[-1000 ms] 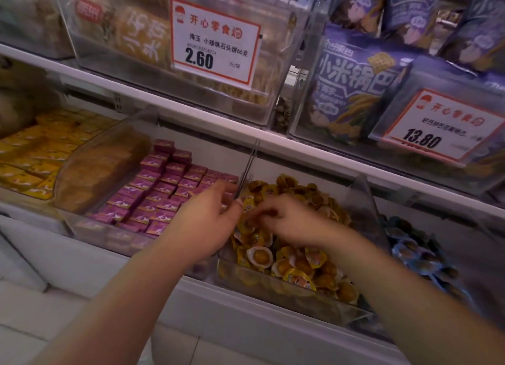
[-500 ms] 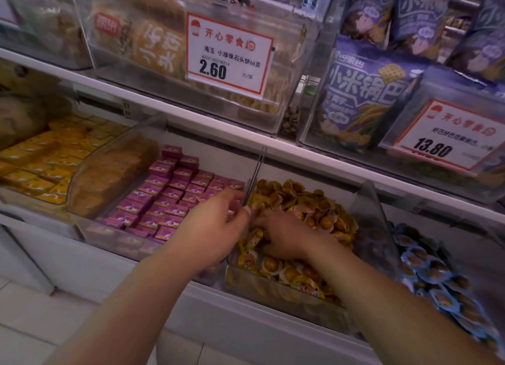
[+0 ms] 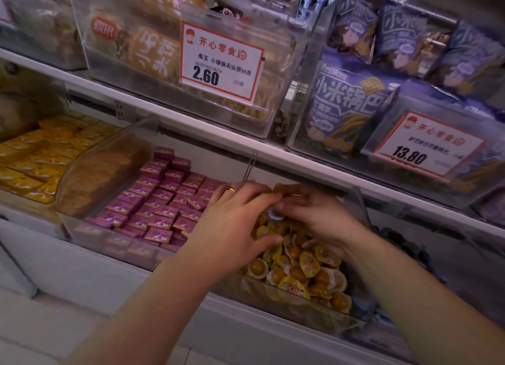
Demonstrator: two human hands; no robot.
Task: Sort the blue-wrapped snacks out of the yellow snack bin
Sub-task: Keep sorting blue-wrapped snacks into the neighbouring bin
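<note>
Item: blue-wrapped snack [image 3: 274, 215], one piece visible, small and roundish, no long axis to be made out. Location: centre of the frame, atop the yellow pile in the yellow snack bin [image 3: 297, 296], the clear tub at lower centre.

Right hand [image 3: 317, 218]: reaches in from the lower right, fingers curled toward frame-left, fingertips touching the blue piece on its right edge. Whether they pinch it outright or only rest on it cannot be told.

Left hand [image 3: 237, 225]: comes from the lower left, fingers loosely together and bent over the pile, thumb low at centre; its fingertips lie just beside the piece on its left. A ring [image 3: 232, 190] shows on one finger.

Relation: the piece sits between the two sets of fingertips; the right hand appears nearer, likely the one to lift it.

Adjacent: pink packets [image 3: 164, 201] in the bin at centre left; a darker, blue-toned bin [image 3: 410, 250] at right, probably the destination.
</note>
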